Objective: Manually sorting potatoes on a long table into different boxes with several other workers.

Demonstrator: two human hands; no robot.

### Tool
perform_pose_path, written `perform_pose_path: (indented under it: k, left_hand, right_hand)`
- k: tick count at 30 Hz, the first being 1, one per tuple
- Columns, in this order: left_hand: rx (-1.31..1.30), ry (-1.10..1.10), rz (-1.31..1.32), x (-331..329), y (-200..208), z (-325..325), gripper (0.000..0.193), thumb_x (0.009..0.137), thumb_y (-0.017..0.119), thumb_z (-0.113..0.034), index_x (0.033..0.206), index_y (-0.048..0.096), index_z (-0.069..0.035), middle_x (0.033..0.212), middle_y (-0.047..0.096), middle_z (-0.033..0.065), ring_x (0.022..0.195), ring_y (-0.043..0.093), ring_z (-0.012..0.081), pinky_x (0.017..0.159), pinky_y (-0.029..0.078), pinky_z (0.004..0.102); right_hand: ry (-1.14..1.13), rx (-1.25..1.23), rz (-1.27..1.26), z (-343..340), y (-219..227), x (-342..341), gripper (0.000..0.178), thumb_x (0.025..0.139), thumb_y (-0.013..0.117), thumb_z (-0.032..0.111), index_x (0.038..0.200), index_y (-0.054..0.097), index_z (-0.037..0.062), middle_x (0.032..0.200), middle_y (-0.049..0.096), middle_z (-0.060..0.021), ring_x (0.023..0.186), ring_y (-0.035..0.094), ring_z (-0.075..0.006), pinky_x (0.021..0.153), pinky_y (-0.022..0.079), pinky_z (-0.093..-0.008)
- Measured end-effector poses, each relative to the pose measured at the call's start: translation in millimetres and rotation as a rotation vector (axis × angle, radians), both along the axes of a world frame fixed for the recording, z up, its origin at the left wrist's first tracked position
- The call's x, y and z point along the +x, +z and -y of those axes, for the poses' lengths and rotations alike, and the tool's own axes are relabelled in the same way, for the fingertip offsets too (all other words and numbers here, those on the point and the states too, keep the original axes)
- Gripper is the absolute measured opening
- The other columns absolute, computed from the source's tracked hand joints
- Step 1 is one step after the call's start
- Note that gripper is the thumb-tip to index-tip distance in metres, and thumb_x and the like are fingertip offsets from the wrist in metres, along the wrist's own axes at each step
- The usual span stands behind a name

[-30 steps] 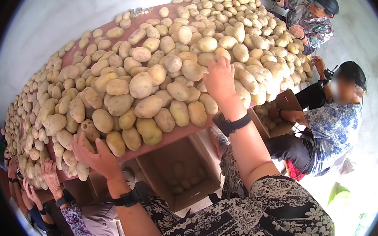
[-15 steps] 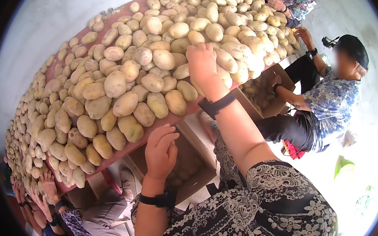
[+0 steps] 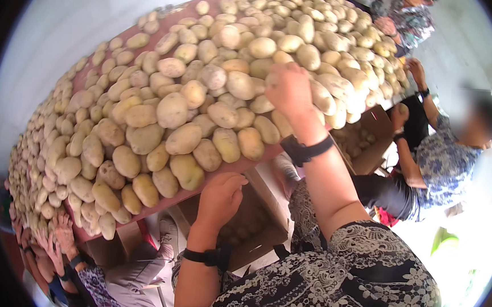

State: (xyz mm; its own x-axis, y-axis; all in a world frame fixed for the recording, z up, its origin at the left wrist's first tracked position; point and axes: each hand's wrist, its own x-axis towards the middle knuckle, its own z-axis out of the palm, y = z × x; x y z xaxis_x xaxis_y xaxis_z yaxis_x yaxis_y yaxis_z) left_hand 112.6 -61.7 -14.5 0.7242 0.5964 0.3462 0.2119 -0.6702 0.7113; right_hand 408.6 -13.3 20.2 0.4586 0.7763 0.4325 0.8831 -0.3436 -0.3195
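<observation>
Potatoes (image 3: 182, 138) cover the table (image 3: 235, 167) near both hands (image 3: 289, 91) (image 3: 220, 202).

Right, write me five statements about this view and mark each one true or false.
1. The right hand is at the potatoes. True.
2. The left hand lies on top of the potatoes. False: it is off them, in front of the table's near edge.
3. The table is blue. False: it is red.
4. The right wrist wears a dark band. True.
5. The box just behind the left hand has no potatoes in it. False: some lie inside.
</observation>
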Motion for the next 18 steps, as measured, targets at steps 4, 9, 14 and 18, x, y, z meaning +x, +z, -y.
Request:
perform_pose_path:
  k: [4, 9, 14, 18]
  left_hand:
    - [-0.013, 0.032, 0.008, -6.7, -4.1, -6.9, 0.02, 0.081, 0.067, 0.003, 0.099, 0.071, -0.005, 0.101, 0.072, 0.012, 0.095, 0.07, 0.0315, 0.083, 0.057, 0.0402]
    - [-0.041, 0.025, -0.028, -11.8, -3.7, -8.9, 0.019, 0.082, 0.066, 0.002, 0.099, 0.071, -0.006, 0.1, 0.071, 0.011, 0.094, 0.069, 0.0315, 0.082, 0.056, 0.0401]
    - [-0.043, 0.033, -0.028, -12.5, -4.8, -8.2, 0.018, 0.082, 0.065, -0.001, 0.099, 0.07, -0.007, 0.099, 0.071, 0.0121, 0.096, 0.068, 0.0332, 0.084, 0.056, 0.0424]
    - [-0.054, 0.029, -0.034, -13.1, -7.3, -8.6, 0.016, 0.082, 0.065, -0.003, 0.098, 0.069, -0.007, 0.1, 0.071, 0.0134, 0.097, 0.067, 0.0352, 0.085, 0.055, 0.0451]
  right_hand:
    - [0.054, 0.218, -0.123, 8.0, 31.9, -19.1, 0.04, 0.077, 0.075, 0.016, 0.115, 0.071, 0.0049, 0.109, 0.066, -0.0208, 0.1, 0.064, -0.0366, 0.092, 0.052, -0.0464]
    - [0.226, 0.439, -0.526, 4.0, 55.4, -56.5, 0.041, 0.079, 0.08, 0.012, 0.117, 0.069, 0.0025, 0.112, 0.065, -0.0176, 0.094, 0.064, -0.0306, 0.077, 0.058, -0.0376]
    - [0.55, 0.405, -0.523, -4.0, 33.8, -80.8, 0.048, 0.08, 0.08, 0.011, 0.126, 0.064, 0.0055, 0.123, 0.064, -0.0152, 0.111, 0.06, -0.0338, 0.09, 0.056, -0.0424]
    - [0.66, 0.217, -0.245, -7.2, 23.7, -82.3, 0.043, 0.085, 0.076, 0.015, 0.126, 0.065, 0.0071, 0.125, 0.064, -0.0169, 0.116, 0.06, -0.0389, 0.103, 0.048, -0.0459]
